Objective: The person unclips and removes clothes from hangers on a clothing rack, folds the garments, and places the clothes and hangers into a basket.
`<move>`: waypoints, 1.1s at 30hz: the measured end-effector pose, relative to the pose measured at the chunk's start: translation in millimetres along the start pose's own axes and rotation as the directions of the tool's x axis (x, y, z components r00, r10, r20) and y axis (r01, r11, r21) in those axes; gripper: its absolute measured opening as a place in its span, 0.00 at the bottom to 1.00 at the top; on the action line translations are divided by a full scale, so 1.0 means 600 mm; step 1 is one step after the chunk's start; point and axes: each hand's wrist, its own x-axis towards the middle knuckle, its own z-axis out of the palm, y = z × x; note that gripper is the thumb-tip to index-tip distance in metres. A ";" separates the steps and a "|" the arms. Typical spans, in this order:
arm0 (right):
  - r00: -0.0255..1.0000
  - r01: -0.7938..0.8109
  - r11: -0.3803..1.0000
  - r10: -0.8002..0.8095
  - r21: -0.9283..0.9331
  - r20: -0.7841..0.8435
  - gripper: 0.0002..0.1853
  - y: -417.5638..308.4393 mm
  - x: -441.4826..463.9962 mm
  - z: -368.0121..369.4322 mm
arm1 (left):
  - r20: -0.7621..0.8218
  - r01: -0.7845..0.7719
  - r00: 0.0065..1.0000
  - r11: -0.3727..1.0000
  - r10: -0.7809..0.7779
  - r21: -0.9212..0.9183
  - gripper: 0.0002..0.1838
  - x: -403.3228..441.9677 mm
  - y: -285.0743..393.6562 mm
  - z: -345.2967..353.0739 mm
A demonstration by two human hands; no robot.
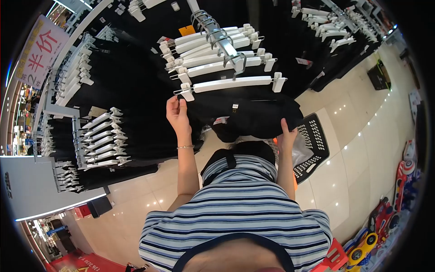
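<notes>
A pair of black trousers (256, 120) hangs below the front white clip hanger (231, 84), partly bunched, with a small white label near its top. My left hand (177, 111) is at the hanger's left clip, its thumb and fingers closed on the upper corner of the cloth. Lower on the right side, my right hand (286, 136) grips the edge of the same trousers, thumb on top and fingers mostly hidden behind. Behind the front hanger, several more white clip hangers crowd a metal rail (222, 43).
A dark shopping basket (312, 145) with a plastic bag stands on the tiled floor to my right. Racks of black clothes on white hangers (102, 140) line the left. A pink sale sign (41, 52) hangs at the upper left. Colourful toys (362, 249) sit at the lower right.
</notes>
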 end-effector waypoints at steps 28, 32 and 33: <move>0.923 0.379 0.531 -0.151 -0.758 0.355 0.27 -0.091 -0.124 0.038 | 0.960 -0.197 0.258 0.967 -0.111 0.165 0.52 -0.228 -0.055 0.188; 0.754 0.613 0.299 0.057 -0.731 0.655 0.32 -0.162 -0.128 0.090 | 0.837 0.150 0.409 0.931 -0.365 0.332 0.41 -0.215 -0.064 0.167; 0.701 0.665 0.290 0.075 -0.688 0.709 0.32 -0.168 -0.124 0.095 | 0.814 0.172 0.424 0.918 -0.397 0.358 0.37 -0.208 -0.073 0.162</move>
